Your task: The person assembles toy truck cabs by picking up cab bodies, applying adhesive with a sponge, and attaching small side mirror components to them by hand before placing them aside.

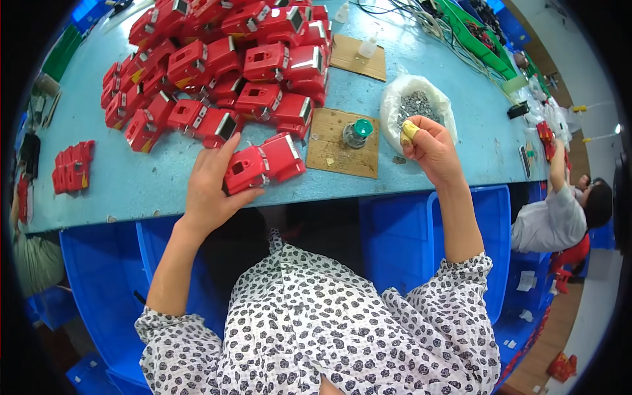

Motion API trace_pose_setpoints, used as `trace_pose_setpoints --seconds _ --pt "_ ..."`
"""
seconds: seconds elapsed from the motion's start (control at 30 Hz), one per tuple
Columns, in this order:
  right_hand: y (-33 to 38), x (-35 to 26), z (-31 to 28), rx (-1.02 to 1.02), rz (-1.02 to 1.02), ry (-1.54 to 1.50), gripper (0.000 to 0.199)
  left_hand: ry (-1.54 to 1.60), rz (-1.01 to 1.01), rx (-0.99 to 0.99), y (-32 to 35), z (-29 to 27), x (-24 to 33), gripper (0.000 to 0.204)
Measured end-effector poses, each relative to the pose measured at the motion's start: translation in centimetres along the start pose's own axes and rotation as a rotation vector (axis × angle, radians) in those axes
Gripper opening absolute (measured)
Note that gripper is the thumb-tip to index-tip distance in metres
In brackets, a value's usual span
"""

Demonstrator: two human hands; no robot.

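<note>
My left hand point(209, 184) grips the rear end of a red toy truck body point(283, 158) lying at the table's near edge, thumb along its near side and fingers on its far side. My right hand point(431, 148) is raised with its fingers pinched together, a yellow cover on one finger; whatever is between the tips is too small to tell. Just behind it, a white plastic bag point(397, 99) stands rolled open, full of small grey metal pieces point(416, 105). Between my hands, a small glass jar with a green top point(361, 130) rests on a piece of cardboard point(326, 153).
Many red truck bodies point(197, 62) are heaped at the far left, with a few more point(74, 166) apart. A squeeze bottle point(367, 47) sits on farther cardboard. Blue bins point(105, 276) stand under the edge. Another person point(553, 220) works at the right.
</note>
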State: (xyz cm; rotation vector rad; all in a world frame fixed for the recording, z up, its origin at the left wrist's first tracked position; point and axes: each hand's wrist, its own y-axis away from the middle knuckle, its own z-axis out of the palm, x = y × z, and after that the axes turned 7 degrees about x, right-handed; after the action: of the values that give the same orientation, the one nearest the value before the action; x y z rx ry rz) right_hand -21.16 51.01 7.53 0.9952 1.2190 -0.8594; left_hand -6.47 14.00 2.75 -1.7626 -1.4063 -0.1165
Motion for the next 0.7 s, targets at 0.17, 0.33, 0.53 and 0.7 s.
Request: trace_pose_setpoints --seconds 0.17,0.33,0.53,0.7 --pt "-1.4 -0.9 3.3 -0.030 -0.010 0.284 0.011 0.250 -0.214 0.232 2.3 1.9 0.2 0.083" --pt "-2.4 -1.8 5.5 -0.025 -0.171 0.826 0.010 1.094 -0.617 0.501 4.2 1.4 2.4 0.066" --pt "-3.1 -2.3 5.4 -0.079 -0.146 0.971 0.013 1.701 -1.098 0.649 5.9 0.3 3.2 0.059" --pt "-3.0 -1.7 5.3 -0.053 -0.170 0.955 0.014 2.034 -0.945 0.444 3.8 0.6 5.1 0.054"
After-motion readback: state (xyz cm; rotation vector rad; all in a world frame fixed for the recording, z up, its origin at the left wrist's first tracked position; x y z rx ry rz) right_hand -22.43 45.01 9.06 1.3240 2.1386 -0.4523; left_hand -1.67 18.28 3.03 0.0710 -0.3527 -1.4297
